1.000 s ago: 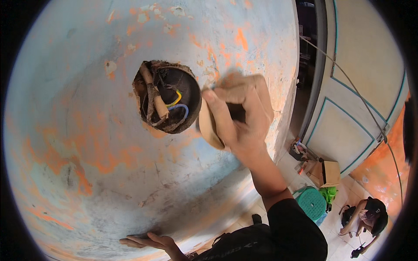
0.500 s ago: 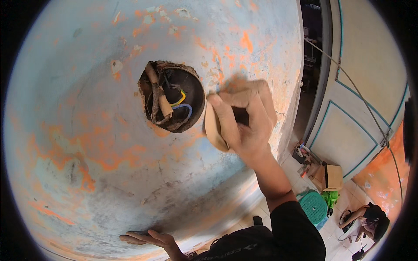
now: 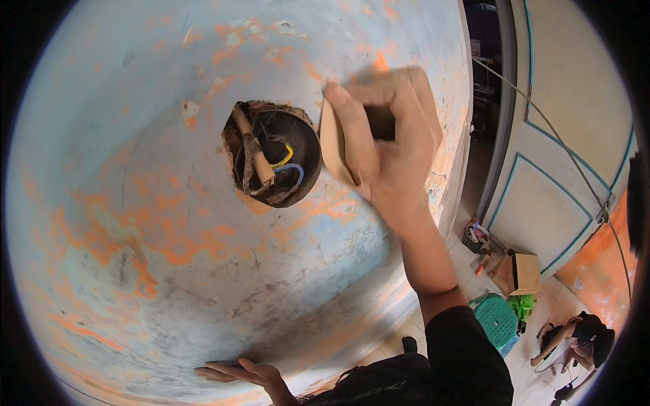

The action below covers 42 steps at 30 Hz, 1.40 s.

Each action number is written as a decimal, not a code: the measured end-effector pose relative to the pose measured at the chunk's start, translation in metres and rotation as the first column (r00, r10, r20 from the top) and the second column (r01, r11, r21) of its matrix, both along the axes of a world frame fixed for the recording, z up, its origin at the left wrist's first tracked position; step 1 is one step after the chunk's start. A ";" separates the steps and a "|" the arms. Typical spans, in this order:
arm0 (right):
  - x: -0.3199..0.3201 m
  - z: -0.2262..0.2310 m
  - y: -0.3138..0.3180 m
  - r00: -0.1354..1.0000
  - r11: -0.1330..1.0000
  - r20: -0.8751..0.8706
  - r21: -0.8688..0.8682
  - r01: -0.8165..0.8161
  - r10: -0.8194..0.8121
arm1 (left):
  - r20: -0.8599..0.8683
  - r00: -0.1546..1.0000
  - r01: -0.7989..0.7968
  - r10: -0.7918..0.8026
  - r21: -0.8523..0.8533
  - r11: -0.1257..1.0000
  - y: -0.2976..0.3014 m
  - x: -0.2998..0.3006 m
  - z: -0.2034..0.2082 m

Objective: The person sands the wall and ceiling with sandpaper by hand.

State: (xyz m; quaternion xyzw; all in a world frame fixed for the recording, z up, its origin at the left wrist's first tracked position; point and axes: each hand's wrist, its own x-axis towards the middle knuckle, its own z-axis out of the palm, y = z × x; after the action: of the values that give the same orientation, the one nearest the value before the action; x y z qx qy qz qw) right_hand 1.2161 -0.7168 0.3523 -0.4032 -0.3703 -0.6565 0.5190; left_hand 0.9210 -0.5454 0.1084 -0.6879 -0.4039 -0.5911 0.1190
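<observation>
My right hand (image 3: 396,135) presses a folded tan sheet of sandpaper (image 3: 333,139) against the wall (image 3: 162,298), fingers and thumb closed round it. The sheet lies just right of a rough hole. In that hole sits a dark round box (image 3: 308,145) with a yellow wire (image 3: 285,157), a blue wire (image 3: 298,169) and a broken tan pipe (image 3: 259,166). The face of the sheet toward the wall is hidden. Low on the wall, my left hand (image 3: 240,372) rests with its fingers stretched out, holding nothing.
Orange and pale blue patches of worn paint cover the wall. On the tiled floor at right stand a green stool (image 3: 495,320), a cardboard box (image 3: 525,273) and a small tool container (image 3: 474,235). Another person (image 3: 582,338) crouches at lower right. A cable (image 3: 562,145) hangs across the door panels.
My right hand has moved up along the wall with the sandpaper, from beside the lower part of the hole to its upper right. My left hand stays at the same low place.
</observation>
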 end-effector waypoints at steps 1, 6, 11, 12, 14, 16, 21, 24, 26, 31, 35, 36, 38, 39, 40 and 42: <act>-0.001 0.003 0.001 0.997 0.999 -0.066 0.007 -0.035 0.036 | 0.007 1.000 -0.012 0.013 -0.021 1.000 0.001 0.000 -0.001; -0.005 -0.029 0.003 0.997 0.997 -0.015 -0.025 -0.073 0.073 | -0.008 0.999 -0.034 0.034 0.026 0.999 -0.001 -0.002 0.001; 0.007 0.001 -0.012 0.999 0.998 -0.053 -0.066 -0.010 0.007 | 0.036 0.999 0.011 -0.012 0.023 1.000 -0.001 0.002 0.004; 0.009 0.006 -0.011 0.999 0.998 -0.054 -0.066 -0.005 0.001 | 0.035 0.999 0.016 -0.017 0.023 1.000 0.000 0.002 0.004; 0.011 0.014 -0.006 0.996 0.999 -0.081 0.008 -0.040 0.040 | 0.002 0.999 -0.046 0.046 -0.003 0.999 0.000 0.001 0.001; 0.005 -0.001 -0.006 0.999 0.999 -0.050 -0.032 -0.009 0.007 | 0.004 0.999 -0.038 0.038 0.019 0.999 0.001 0.001 0.000; 0.006 -0.024 -0.005 0.999 0.992 0.051 -0.126 -0.008 0.014 | -0.006 1.000 -0.008 0.008 0.054 0.999 -0.002 0.001 0.003; 0.017 0.017 -0.013 0.994 0.990 0.082 -0.112 0.088 -0.079 | -0.033 0.999 0.005 -0.004 0.031 0.999 0.002 0.003 0.001; 0.023 0.028 -0.010 1.000 0.996 0.002 -0.088 0.010 -0.010 | 0.049 0.999 -0.004 0.004 0.009 1.000 0.004 0.008 -0.001; 0.000 -0.021 -0.005 0.990 0.976 0.139 -0.213 0.030 0.000 | 0.015 0.999 -0.044 0.044 0.026 0.999 0.003 0.001 0.003; 0.005 -0.006 -0.010 0.993 0.978 0.111 -0.207 -0.023 0.047 | -0.007 0.998 -0.056 0.056 -0.035 0.998 -0.009 0.001 0.006; 0.014 0.008 -0.013 0.989 0.989 0.145 -0.142 0.039 -0.018 | -0.002 0.998 -0.058 0.058 -0.019 0.998 -0.008 0.005 0.005; 0.017 0.021 -0.012 0.996 0.988 0.091 -0.152 0.024 -0.010 | 0.008 0.999 -0.052 0.052 -0.010 0.999 -0.003 0.009 0.003; 0.016 0.023 -0.010 0.999 0.993 0.046 -0.121 -0.005 0.010 | -0.006 0.998 -0.059 0.059 0.003 0.998 -0.003 0.009 0.003; 0.013 0.019 -0.010 1.000 0.992 0.010 -0.129 -0.019 0.021 | -0.021 0.998 -0.065 0.065 0.016 0.998 -0.002 0.010 0.003; 0.005 0.003 -0.008 0.999 0.990 -0.027 -0.134 -0.045 0.042 | -0.025 0.998 -0.065 0.065 0.031 0.997 0.000 0.006 0.004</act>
State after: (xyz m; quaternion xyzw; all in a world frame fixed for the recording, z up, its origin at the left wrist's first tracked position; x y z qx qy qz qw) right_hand 1.2210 -0.7249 0.3552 -0.4371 -0.4162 -0.6136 0.5091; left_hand 0.9268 -0.5456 0.1124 -0.6801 -0.4156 -0.5841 0.1538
